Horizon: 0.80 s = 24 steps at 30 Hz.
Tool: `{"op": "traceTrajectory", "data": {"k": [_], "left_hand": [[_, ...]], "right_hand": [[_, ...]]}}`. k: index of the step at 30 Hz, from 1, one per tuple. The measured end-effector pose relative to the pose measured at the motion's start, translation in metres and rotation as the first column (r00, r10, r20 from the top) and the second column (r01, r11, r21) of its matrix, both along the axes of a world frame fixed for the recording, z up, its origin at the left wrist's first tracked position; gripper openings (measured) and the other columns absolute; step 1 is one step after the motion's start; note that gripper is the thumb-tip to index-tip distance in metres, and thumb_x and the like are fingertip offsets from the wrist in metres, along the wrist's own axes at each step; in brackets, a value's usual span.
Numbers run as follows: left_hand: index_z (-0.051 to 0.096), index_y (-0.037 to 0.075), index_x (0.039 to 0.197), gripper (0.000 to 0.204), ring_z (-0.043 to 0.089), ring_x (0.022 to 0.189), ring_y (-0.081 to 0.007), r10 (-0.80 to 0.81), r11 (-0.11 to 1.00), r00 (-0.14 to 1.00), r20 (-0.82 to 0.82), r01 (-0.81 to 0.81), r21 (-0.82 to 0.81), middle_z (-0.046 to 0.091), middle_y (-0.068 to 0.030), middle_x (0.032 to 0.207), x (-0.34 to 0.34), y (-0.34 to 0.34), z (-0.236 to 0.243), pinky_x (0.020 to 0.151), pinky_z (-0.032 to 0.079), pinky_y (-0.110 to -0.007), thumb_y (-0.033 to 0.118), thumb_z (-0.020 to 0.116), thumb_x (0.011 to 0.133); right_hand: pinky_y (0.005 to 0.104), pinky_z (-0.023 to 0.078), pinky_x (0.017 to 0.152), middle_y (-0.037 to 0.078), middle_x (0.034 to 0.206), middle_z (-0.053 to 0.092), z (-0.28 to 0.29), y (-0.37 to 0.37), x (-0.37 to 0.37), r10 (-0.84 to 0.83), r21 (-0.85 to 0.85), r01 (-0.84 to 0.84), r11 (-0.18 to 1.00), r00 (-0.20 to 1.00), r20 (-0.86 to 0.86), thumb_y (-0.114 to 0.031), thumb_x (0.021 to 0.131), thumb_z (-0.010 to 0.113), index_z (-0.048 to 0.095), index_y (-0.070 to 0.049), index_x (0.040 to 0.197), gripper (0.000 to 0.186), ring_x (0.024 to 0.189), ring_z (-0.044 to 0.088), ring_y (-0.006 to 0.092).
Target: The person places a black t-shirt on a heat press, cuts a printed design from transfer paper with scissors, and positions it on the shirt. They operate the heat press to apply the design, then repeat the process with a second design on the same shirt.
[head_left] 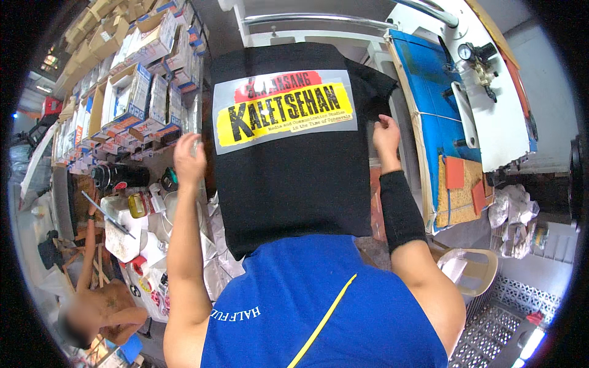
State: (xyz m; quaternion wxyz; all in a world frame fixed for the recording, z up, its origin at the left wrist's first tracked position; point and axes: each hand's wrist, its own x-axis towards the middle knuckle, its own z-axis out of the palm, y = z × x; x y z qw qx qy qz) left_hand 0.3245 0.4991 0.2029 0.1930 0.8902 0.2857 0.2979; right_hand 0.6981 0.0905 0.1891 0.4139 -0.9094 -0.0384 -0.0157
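A black T-shirt (pixel 294 184) lies spread flat in front of me, its sleeve at the far right. Across its far part is a glossy grey rectangular sheet (pixel 283 142) with a red and yellow printed design and dark lettering. My left hand (pixel 190 159) hovers by the shirt's left edge, fingers bent and slightly apart; a small shiny patch shows by the fingertips, too unclear to name. At the right edge, below the sleeve, my right hand (pixel 386 141) has its fingers curled in, with nothing visible in them. A black sleeve (pixel 402 205) covers my right forearm.
Stacked cardboard boxes (pixel 127 98) fill the far left. Nearer stand a black cylinder (pixel 119 176) and a jar with yellow contents (pixel 140 205). At right are a blue board (pixel 417 80) and white machine with a gauge (pixel 466 52). Another person (pixel 113 306) is at lower left.
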Motion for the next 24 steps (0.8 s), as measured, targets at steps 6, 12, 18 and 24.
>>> {"op": "traceTrajectory", "data": {"k": [6, 12, 18, 24], "left_hand": [[0.070, 0.000, 0.119, 0.028, 0.061, 0.118, -0.0374, -0.033, 0.998, 0.999, 0.030, 0.031, 0.058, 0.066, -0.0186, 0.124, 0.012, -0.102, 0.010, 0.104, 0.048, -0.045, 0.010, 0.072, 0.093], [0.072, 0.001, 0.118, 0.028, 0.060, 0.117, -0.0367, -0.017, 0.990, 1.000, -0.020, 0.019, 0.141, 0.066, -0.0170, 0.125, 0.020, -0.105, 0.012, 0.102, 0.048, -0.046, 0.012, 0.073, 0.093], [0.072, 0.001, 0.118, 0.031, 0.058, 0.117, -0.0378, -0.016, 0.988, 0.999, -0.037, 0.022, 0.155, 0.066, -0.0161, 0.125, 0.019, -0.104, 0.006, 0.102, 0.048, -0.047, 0.015, 0.075, 0.090], [0.071, 0.002, 0.117, 0.032, 0.057, 0.117, -0.0378, -0.002, 0.989, 0.999, -0.036, 0.007, 0.150, 0.066, -0.0164, 0.125, 0.022, -0.103, 0.011, 0.103, 0.047, -0.047, 0.015, 0.076, 0.089]], "right_hand": [[0.0526, 0.041, 0.111, 0.020, 0.139, 0.056, 0.015, 0.011, -0.104, 0.514, -0.300, -0.418, 0.857, 0.733, 0.446, -0.010, 0.085, 0.071, 0.063, -0.002, 0.127, 0.043, 0.130, 0.050, 0.0424], [0.0539, 0.042, 0.112, 0.018, 0.147, 0.054, 0.023, 0.023, -0.118, 0.541, -0.459, -0.370, 0.808, 0.774, 0.328, -0.015, 0.090, 0.063, 0.059, 0.000, 0.138, 0.050, 0.134, 0.047, 0.0434], [0.0549, 0.043, 0.111, 0.017, 0.148, 0.054, 0.019, 0.021, -0.119, 0.542, -0.459, -0.366, 0.810, 0.766, 0.346, -0.016, 0.091, 0.062, 0.059, -0.001, 0.139, 0.050, 0.136, 0.046, 0.0427], [0.0523, 0.041, 0.114, 0.018, 0.147, 0.054, 0.024, 0.024, -0.121, 0.533, -0.481, -0.349, 0.804, 0.783, 0.321, -0.014, 0.090, 0.063, 0.059, 0.000, 0.138, 0.050, 0.135, 0.047, 0.0412]]}}
